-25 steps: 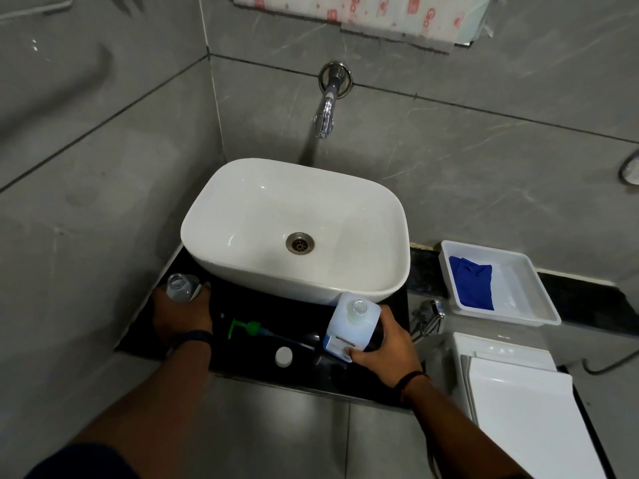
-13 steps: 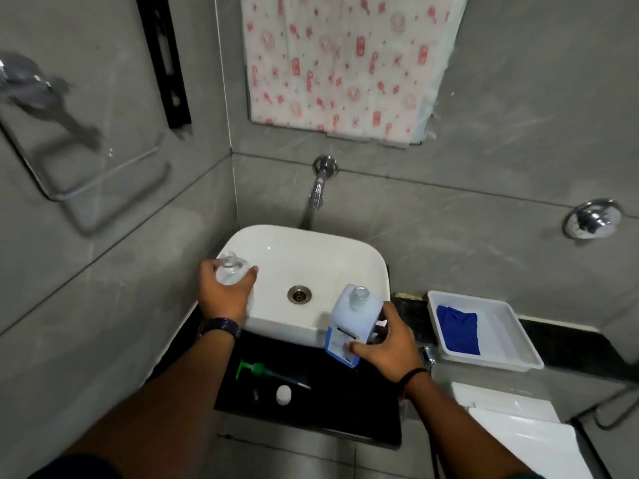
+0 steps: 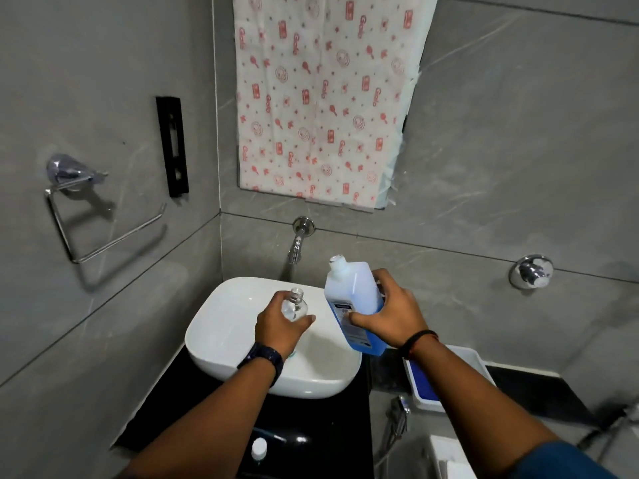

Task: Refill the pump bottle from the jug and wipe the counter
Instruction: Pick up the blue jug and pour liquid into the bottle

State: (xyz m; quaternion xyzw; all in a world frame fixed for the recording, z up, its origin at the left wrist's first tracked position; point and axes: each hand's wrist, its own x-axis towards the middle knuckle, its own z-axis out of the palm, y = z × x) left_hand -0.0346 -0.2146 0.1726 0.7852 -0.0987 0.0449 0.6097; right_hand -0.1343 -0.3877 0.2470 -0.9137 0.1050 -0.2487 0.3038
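Observation:
My left hand (image 3: 278, 328) grips a small clear pump bottle (image 3: 295, 303) with its top off, held upright over the white basin (image 3: 221, 326). My right hand (image 3: 394, 314) holds a white jug (image 3: 349, 292) with blue liquid in its bottom and an open neck, lifted above the basin's right rim and leaning slightly left toward the bottle. The jug's mouth is above and to the right of the bottle's mouth; they do not touch. A white cap (image 3: 259, 448) lies on the black counter (image 3: 311, 430). The pump head is hidden behind my left arm.
A white tray (image 3: 473, 361) holding a blue cloth (image 3: 423, 380) sits right of the basin. A wall tap (image 3: 296, 248) juts out over the basin. A towel ring (image 3: 86, 216) hangs on the left wall. A hose sprayer (image 3: 397, 414) is below the tray.
Both hands rose from the counter and came together over the basin. The jug went up and right of the bottle. The camera tilted upward.

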